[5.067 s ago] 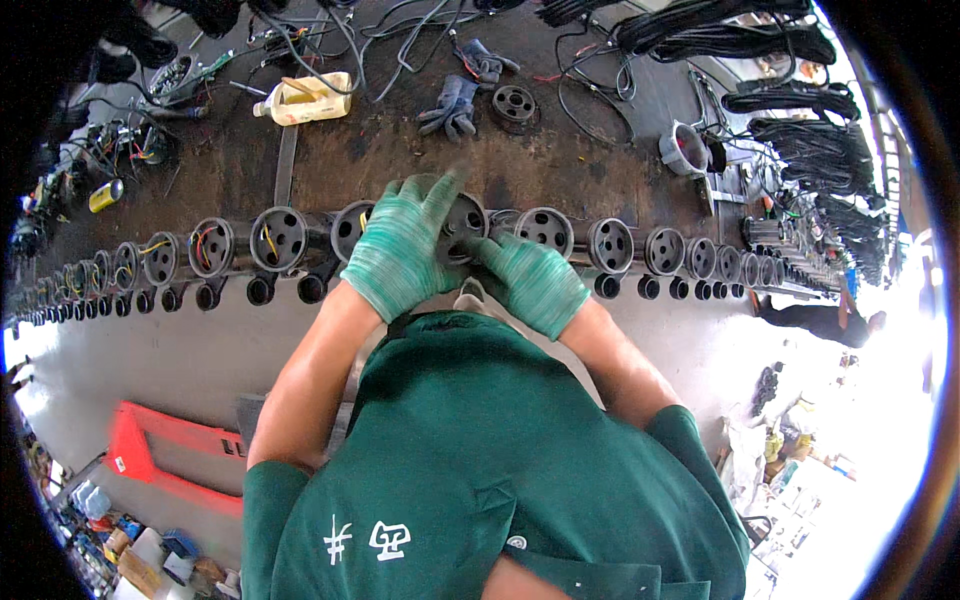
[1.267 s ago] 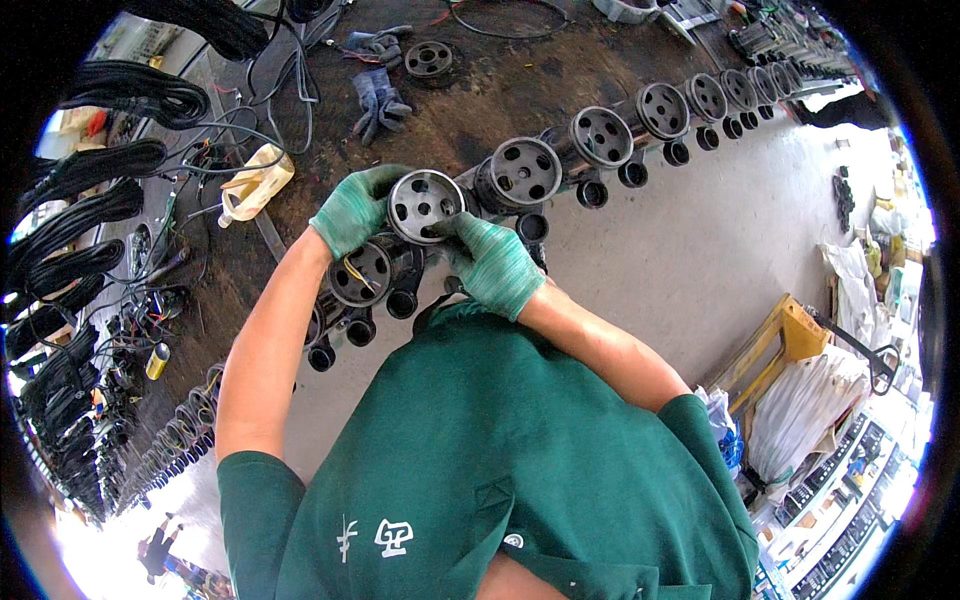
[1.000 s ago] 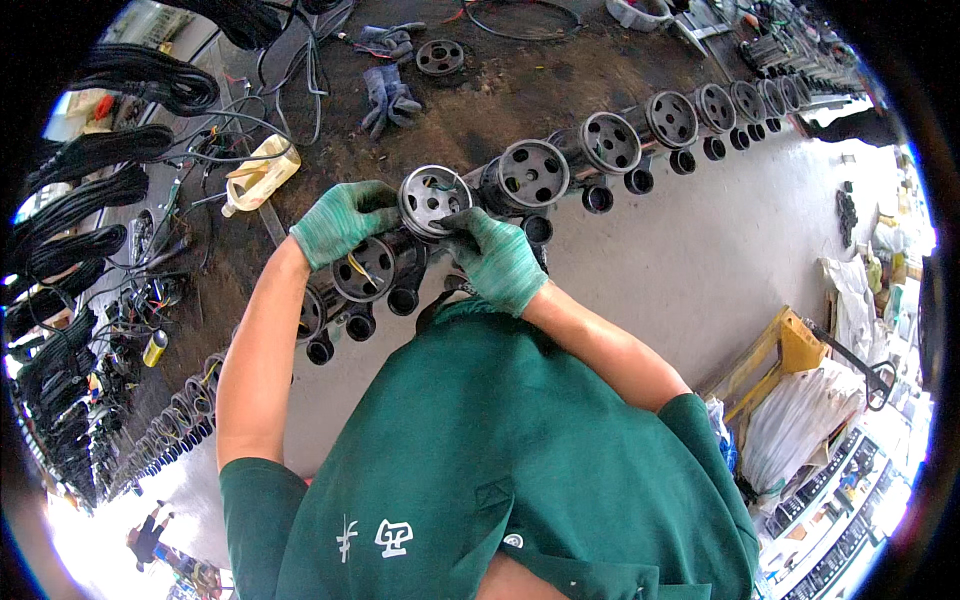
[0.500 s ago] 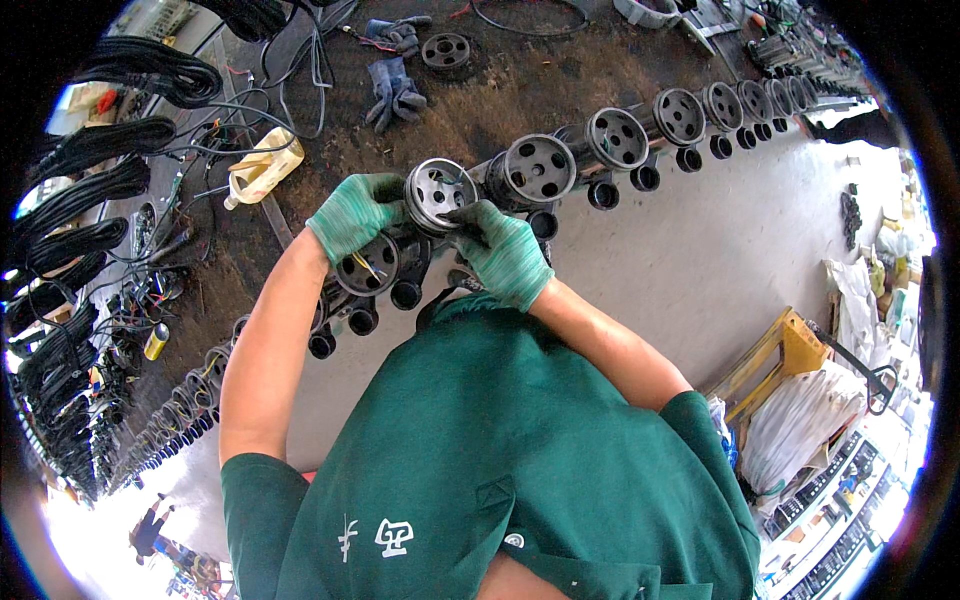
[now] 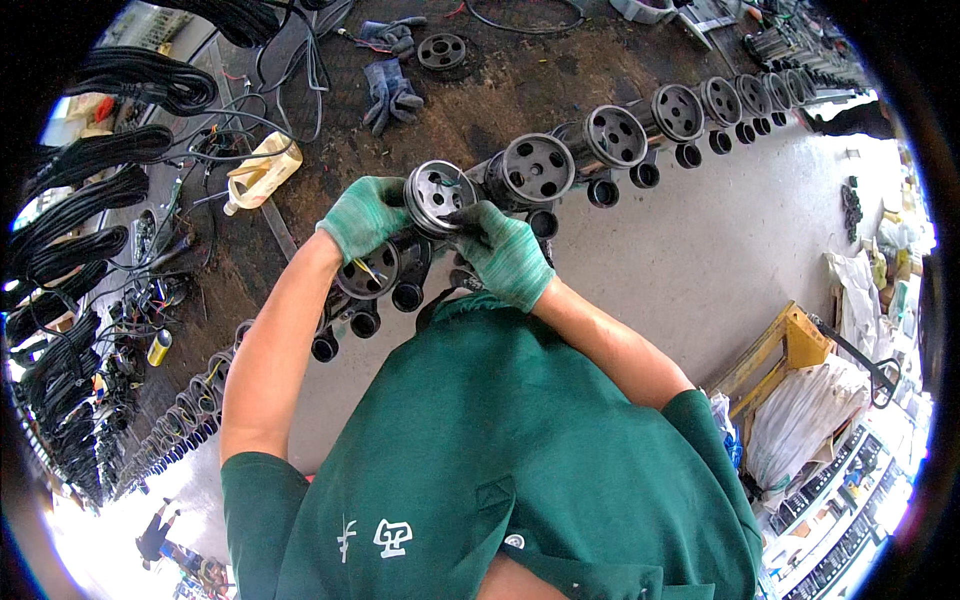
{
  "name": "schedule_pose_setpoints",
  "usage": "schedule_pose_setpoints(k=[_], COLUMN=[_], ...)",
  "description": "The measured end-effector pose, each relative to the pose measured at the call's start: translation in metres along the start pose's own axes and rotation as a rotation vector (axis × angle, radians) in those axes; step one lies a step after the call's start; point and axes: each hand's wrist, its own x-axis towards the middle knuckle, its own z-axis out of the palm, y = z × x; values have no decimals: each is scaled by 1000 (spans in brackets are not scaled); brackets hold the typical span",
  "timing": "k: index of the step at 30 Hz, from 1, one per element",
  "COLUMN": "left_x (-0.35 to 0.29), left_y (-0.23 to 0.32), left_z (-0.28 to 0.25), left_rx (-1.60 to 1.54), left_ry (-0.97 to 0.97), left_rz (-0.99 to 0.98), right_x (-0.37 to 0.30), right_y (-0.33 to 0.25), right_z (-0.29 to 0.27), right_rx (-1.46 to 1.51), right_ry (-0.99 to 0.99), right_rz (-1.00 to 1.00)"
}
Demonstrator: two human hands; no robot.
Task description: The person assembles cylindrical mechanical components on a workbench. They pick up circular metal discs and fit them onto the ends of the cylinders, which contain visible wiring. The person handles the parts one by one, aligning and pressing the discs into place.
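A round metal end piece with several holes [image 5: 441,193] sits between my hands, at the top of a dark cylinder. My left hand [image 5: 363,219], in a green knit glove, is closed on its left rim. On the lower right rim, the gloved fingers of my right hand [image 5: 507,258] press, with dark, stained fingertips. A thin wire shows through one of its holes. Just below my left hand is another holed disc [image 5: 366,277] with yellow and white wire ends coming out. To the right stands a similar cylinder with a holed disc [image 5: 538,168].
A row of such cylinders [image 5: 680,112] runs along the bench edge. On the stained bench [image 5: 520,90] lie dark gloves [image 5: 390,95], a loose disc [image 5: 442,51] and a cut plastic jug [image 5: 264,172]. Black cable bundles [image 5: 150,75] line the left. A yellow pallet jack [image 5: 790,345] stands right.
Both hands stay on the metal end piece. My left wrist has shifted slightly to the right; the rest looks nearly the same.
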Motion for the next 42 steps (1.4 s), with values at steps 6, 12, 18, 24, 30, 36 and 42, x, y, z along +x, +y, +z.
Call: schedule_pose_setpoints(k=[6, 12, 18, 24, 30, 36, 42], left_x=[-21, -27, -26, -31, -32, -26, -14], left_y=[-10, -19, -25, -9, -18, -8, 31], left_z=[2, 0, 4, 4, -3, 5, 32], left_rx=[67, 312, 248, 220, 261, 125, 692], left_ry=[132, 163, 170, 181, 210, 211, 172], left_rz=[90, 384, 335, 212, 48, 308, 295], right_x=[2, 3, 3, 5, 1, 1, 7], right_y=[14, 18, -2, -2, -13, -11, -14], right_z=[3, 2, -4, -1, -11, -14, -17], right_rx=[43, 40, -33, -261, -601, -854, -833], right_ry=[7, -14, -28, 35, -81, -134, -214], right_rz=[-1, -2, -6, -238, -231, -275, -249])
